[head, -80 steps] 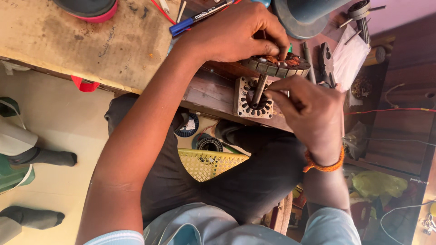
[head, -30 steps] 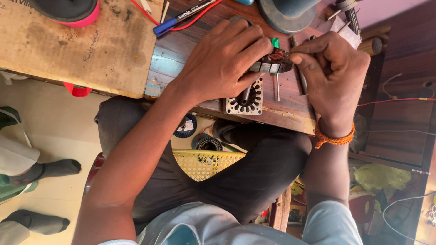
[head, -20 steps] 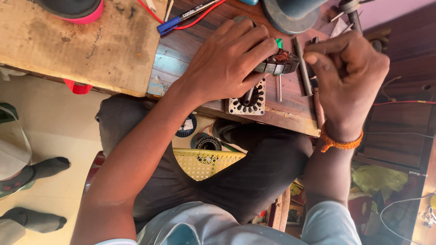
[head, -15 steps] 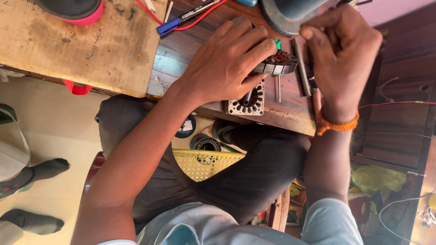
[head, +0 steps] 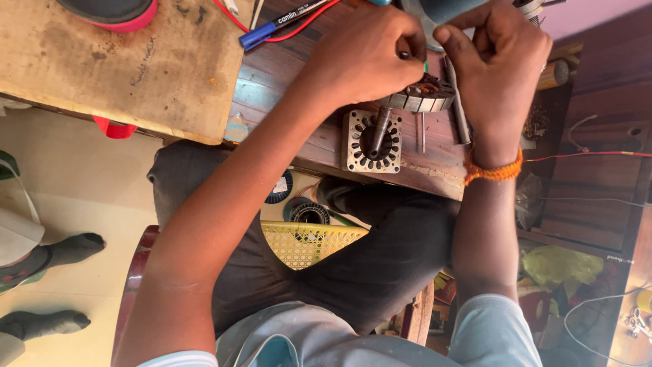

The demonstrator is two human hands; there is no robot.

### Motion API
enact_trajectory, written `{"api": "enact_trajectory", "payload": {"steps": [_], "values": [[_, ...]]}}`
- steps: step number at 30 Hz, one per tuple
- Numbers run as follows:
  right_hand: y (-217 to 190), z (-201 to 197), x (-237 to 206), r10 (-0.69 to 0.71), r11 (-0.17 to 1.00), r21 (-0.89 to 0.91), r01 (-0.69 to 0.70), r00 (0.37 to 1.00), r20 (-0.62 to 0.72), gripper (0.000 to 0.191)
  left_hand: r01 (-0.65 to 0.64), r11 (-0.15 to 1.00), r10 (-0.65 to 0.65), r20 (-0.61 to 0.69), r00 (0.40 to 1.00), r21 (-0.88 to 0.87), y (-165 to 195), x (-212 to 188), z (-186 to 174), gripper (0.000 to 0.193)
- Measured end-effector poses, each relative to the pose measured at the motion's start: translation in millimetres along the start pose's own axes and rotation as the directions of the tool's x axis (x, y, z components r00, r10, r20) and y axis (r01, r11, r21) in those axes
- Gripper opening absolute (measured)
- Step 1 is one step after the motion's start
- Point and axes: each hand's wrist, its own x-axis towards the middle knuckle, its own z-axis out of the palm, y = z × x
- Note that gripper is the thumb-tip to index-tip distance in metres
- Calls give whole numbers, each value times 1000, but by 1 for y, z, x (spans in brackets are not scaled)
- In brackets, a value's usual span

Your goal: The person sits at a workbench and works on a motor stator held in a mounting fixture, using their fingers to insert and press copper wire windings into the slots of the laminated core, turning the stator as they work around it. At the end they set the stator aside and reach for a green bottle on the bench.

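Observation:
Both hands meet at the top of the wooden bench. My left hand (head: 363, 61) pinches a small dark piece (head: 404, 56) between thumb and fingers, just above a round wound stator (head: 424, 95) with copper showing. My right hand (head: 499, 64), with an orange thread band on its wrist, is curled shut, and its thumb tip touches the left fingers; what it pinches is hidden. Below them lies a square metal stator core (head: 354, 146) with a steel shaft (head: 379, 130) standing in its bore.
Two loose steel rods (head: 456, 102) lie beside the stators. A blue marker (head: 278, 24) and a red wire cross the bench, next to a worn wooden board (head: 122, 68). A yellow mesh basket (head: 305, 241) sits under the bench by my knees. Someone's socked feet (head: 47, 258) are at the left.
My right hand rose from the square core to the top of the bench and closed against my left fingers. My left hand lifted off the wound stator.

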Motion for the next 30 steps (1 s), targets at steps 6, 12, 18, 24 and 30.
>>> {"api": "enact_trajectory", "payload": {"steps": [6,12,18,24,30], "values": [[-38,-15,-33,122,992,6,-123,984,127,11,-123,929,192,170,967,-349,-16,-8,-27,20],[-48,-16,-55,-40,981,-178,75,980,193,14,-94,911,196,221,955,-401,-12,-8,-30,21],[-40,0,-76,-182,967,-108,230,924,336,6,-249,936,300,192,935,-249,-9,-14,-41,17],[-16,4,-95,-43,980,-169,103,945,325,7,-384,913,399,105,911,-140,5,-35,-43,43],[3,-17,-94,9,989,-147,21,980,200,7,-323,887,379,-121,918,330,14,-61,-11,51]]}}
